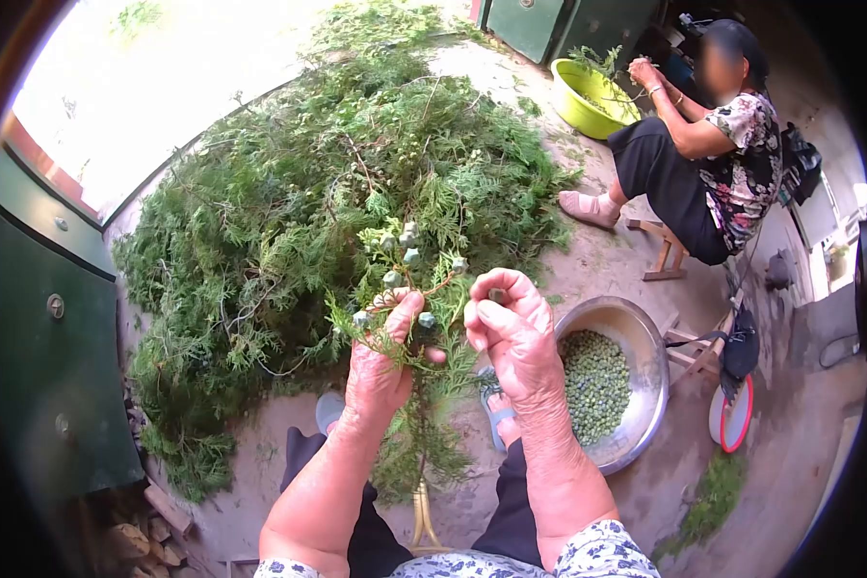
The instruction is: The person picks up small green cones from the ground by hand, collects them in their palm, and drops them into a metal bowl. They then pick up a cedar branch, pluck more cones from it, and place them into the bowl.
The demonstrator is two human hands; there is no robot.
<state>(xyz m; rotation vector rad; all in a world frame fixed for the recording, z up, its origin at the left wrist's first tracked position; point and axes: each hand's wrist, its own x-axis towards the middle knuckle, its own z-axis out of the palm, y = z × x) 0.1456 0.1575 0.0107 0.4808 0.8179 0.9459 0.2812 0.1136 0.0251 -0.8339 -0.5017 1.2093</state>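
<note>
My left hand (pixel 380 371) is closed round a leafy conifer sprig (pixel 422 361) that carries several small blue-green cones (pixel 411 255). The sprig's foliage hangs down between my knees. Just to the right, my right hand (pixel 515 332) is raised with thumb and fingers curled together, apart from the sprig. A small dark-green cone (pixel 496 295) shows partly between its fingers, mostly hidden. Below and right of that hand, a steel basin (pixel 648 385) on the floor holds many loose green cones (pixel 595 385).
A big heap of cut conifer branches (pixel 289 222) covers the floor ahead and left. At the upper right a seated person (pixel 732 164) handles a sprig over a yellow-green tub (pixel 578 101). A wooden stool (pixel 698 352) stands beside the basin. Green doors (pixel 53 347) line the left.
</note>
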